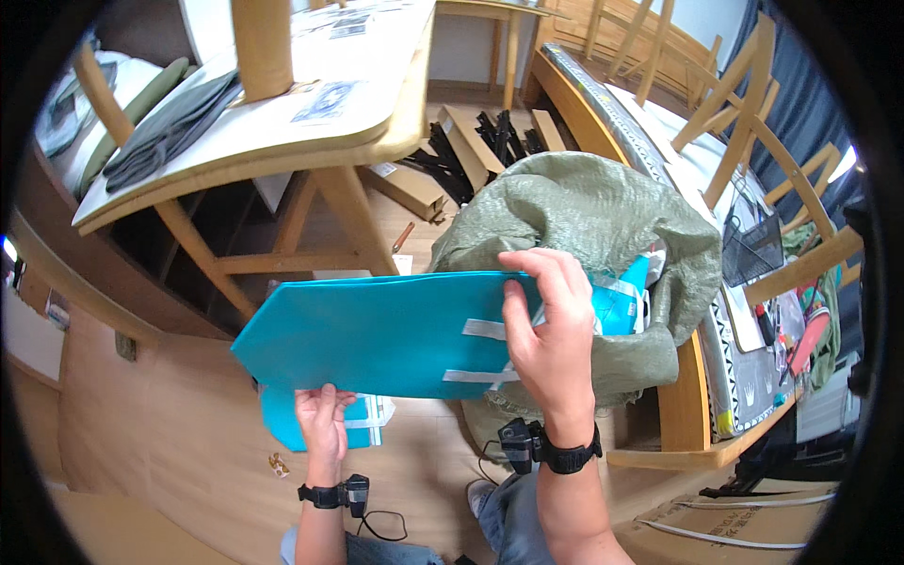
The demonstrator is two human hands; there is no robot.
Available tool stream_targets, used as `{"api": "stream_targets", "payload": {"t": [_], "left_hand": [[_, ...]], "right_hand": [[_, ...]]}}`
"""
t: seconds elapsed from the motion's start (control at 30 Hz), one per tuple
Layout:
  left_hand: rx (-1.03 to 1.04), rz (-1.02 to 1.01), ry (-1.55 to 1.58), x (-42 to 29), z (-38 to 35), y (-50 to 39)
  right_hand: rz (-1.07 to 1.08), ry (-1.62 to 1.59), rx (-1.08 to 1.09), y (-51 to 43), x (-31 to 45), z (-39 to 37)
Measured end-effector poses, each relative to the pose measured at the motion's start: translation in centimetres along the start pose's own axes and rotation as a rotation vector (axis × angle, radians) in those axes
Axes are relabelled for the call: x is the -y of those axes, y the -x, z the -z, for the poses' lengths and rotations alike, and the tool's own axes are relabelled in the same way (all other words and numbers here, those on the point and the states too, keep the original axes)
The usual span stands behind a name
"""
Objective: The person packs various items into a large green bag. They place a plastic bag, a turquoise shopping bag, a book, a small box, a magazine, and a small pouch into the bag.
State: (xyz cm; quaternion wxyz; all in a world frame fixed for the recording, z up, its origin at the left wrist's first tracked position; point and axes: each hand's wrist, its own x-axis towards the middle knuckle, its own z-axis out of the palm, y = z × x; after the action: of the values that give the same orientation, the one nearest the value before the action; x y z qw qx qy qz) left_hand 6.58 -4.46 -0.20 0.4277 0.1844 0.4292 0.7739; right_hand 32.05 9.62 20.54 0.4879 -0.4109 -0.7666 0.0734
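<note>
A folded teal sheet [367,332] with strips of whitish tape hangs flat before me, over the floor and the front of a green woven sack. My right hand [551,325] grips its right end, thumb on the near face and fingers over the top edge. At its lower edge, my left hand [325,417] pinches it with the thumb in front. Behind that hand shows a second teal piece [282,424], also taped; whether it touches the floor I cannot tell. The woven sack [579,198] gapes, with a teal packet [618,307] inside.
A white-topped wooden table [381,120] stands at left, dark folded cloth [169,134] on it. Cardboard boxes [409,191] and black metal bars [452,169] lie on the floor beyond. At right is a wooden bed frame [681,402] bearing chairs and clutter. A flat carton [734,522] lies lower right.
</note>
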Motion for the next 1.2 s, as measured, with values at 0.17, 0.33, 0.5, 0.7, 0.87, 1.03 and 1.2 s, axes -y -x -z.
{"api": "stream_targets", "payload": {"t": [0.17,0.33,0.5,0.7,0.87,1.03,1.2], "left_hand": [[0.082,0.085,0.074,2.1,-4.8,1.0],[0.187,0.133,0.137,4.0,-9.6,1.3],[0.293,0.194,0.076,4.2,-14.0,0.9],[0.377,0.213,0.068,3.1,-19.2,-0.2],[0.395,0.182,0.067,2.8,-23.9,-2.3],[0.574,0.123,0.041,3.1,-28.1,-3.9],[0.666,0.005,-0.324,3.8,-30.2,-4.9]], "right_hand": [[-0.034,0.11,-0.114,0.0,-1.6,3.4],[-0.108,0.245,-0.214,0.3,-2.7,7.1],[-0.264,0.252,-0.409,1.1,-4.1,9.5],[-0.441,-0.123,-0.542,2.3,-5.7,12.4],[-0.576,-0.384,-0.535,2.8,-7.0,15.1],[-0.559,-0.625,-0.61,3.1,-6.5,17.7],[-0.431,-0.508,-0.692,3.5,-6.8,18.4]]}}
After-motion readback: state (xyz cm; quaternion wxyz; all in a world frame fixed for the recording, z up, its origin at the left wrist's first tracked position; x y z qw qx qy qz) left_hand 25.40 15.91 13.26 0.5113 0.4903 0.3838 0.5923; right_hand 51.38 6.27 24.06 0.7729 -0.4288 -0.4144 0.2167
